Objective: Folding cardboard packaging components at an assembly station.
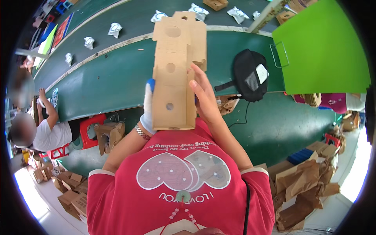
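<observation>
A brown, partly folded cardboard box [169, 80] with round holes is held upright in front of my chest. Its long panel faces me, and side flaps stand out at the upper right. My left hand [147, 105], in a white glove with blue fingertips, grips the box's lower left side; most of those fingers are hidden behind it. On the right side, my bare right hand [205, 94] has its thumb and fingers bent against the side wall. Part of that grip is hidden by the cardboard.
Beyond the green table [117, 84], a dark conveyor [137, 35] carries several white plastic packets [114, 30]. A black backpack [250, 74] lies right of the box, near a bright green panel [321, 51]. A person [51, 129] sits at left. Cardboard [299, 184] is piled at lower right.
</observation>
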Motion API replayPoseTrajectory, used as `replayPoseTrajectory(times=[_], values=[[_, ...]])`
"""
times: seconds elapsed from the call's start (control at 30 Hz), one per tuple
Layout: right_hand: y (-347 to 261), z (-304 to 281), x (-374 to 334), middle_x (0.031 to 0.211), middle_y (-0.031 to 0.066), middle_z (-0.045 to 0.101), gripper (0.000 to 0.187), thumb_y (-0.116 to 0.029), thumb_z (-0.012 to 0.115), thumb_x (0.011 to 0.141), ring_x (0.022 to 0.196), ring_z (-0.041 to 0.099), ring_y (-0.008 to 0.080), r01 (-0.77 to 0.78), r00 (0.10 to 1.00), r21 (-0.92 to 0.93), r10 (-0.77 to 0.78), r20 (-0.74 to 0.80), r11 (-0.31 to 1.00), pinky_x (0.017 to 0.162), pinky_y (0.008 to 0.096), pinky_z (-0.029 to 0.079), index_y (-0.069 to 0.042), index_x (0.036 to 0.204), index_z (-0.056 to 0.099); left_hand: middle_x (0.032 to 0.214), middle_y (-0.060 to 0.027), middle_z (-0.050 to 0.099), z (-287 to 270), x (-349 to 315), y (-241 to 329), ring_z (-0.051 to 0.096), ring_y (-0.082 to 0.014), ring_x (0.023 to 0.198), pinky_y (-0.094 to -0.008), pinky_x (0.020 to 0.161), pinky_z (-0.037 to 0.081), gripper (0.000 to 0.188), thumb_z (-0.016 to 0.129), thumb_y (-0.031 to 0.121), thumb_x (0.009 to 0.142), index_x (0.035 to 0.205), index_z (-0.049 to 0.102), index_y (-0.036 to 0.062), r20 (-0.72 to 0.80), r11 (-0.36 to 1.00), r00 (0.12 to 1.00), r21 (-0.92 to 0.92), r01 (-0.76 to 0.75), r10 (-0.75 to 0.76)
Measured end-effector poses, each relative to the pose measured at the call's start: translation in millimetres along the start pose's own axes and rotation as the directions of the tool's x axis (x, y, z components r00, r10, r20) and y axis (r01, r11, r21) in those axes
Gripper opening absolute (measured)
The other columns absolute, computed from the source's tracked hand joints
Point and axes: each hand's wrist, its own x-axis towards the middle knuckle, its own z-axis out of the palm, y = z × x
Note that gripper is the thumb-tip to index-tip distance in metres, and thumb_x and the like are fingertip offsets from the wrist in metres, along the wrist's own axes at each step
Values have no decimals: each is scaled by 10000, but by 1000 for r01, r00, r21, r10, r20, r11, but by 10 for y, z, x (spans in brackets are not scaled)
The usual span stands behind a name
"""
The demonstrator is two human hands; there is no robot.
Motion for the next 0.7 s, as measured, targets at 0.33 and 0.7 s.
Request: replayPoseTrajectory(times=[0.33,0.7], values=[[13,132,-257,1318,34,525,477,-91,529,982,1117,554,113,-92,985,-430,18,-174,898,957,258,441,-40,1448,444,1498,-108,422,336,-513,139,451,-210,1332,-338,1084,389,588,557,119,982,1512,318,27,-404,492,721,865,100,563],[-75,299,-226,1305,85,483,551,114,556,844,1255,510,206,-140,990,-511,123,-67,848,1026,347,461,-32,1361,430,1526,-151,394,567,-560,202,415,-256,1375,-373,1097,374,724,652,99,921,1540,279,64,143,-237,844,971,-19,517]])
